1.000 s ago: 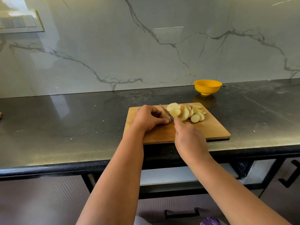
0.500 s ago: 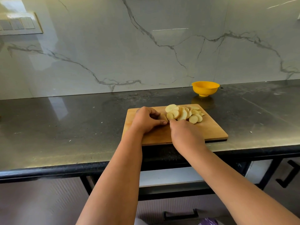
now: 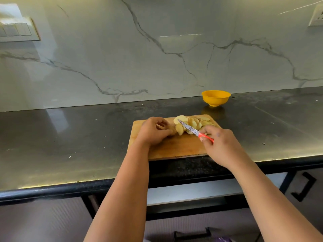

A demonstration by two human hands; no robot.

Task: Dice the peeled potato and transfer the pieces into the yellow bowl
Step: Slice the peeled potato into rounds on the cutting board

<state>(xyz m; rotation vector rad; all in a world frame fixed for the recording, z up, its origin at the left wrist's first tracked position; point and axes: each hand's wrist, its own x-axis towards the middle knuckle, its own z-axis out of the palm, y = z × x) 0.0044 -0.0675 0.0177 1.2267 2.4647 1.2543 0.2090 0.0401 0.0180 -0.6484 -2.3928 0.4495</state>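
Note:
A wooden cutting board [image 3: 176, 147] lies at the counter's front edge. Several round potato slices [image 3: 195, 122] are heaped on its far right part. My left hand [image 3: 153, 131] sits on the board's far left with curled fingers around the last small end of the potato [image 3: 173, 131], mostly hidden. My right hand [image 3: 220, 144] grips the red handle of a knife [image 3: 190, 129]; its patterned blade is lifted and points left and away over the slices. The yellow bowl [image 3: 216, 97] stands behind the board near the wall, apart from both hands.
The dark stone counter [image 3: 70, 137] runs left and right of the board, backed by a marble wall. Switch plates [image 3: 17, 30] are mounted on the wall at upper left and a socket at upper right. Drawers with black handles [image 3: 304, 186] sit below the counter edge.
The right hand has swung out to the right and lifted the knife, so its red handle and blade show above the slices. The left hand has stayed at the potato end.

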